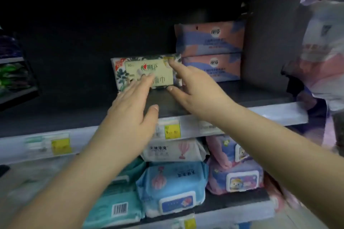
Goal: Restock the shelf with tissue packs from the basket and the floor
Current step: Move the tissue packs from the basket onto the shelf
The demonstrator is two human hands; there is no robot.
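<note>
On the shelf (74, 115), hands (193, 83) at tissue pack (147, 69)

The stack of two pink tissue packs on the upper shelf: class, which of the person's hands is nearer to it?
Right. The right hand reaches in just left of the pink tissue packs, fingers at the green-label pack. The left hand lies farther left, beyond that pack.

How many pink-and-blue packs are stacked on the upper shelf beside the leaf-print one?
2: the top pink-and-blue pack sits on the bottom pink-and-blue pack, both right of the leaf-print pack. More may be hidden behind them in the dark.
</note>
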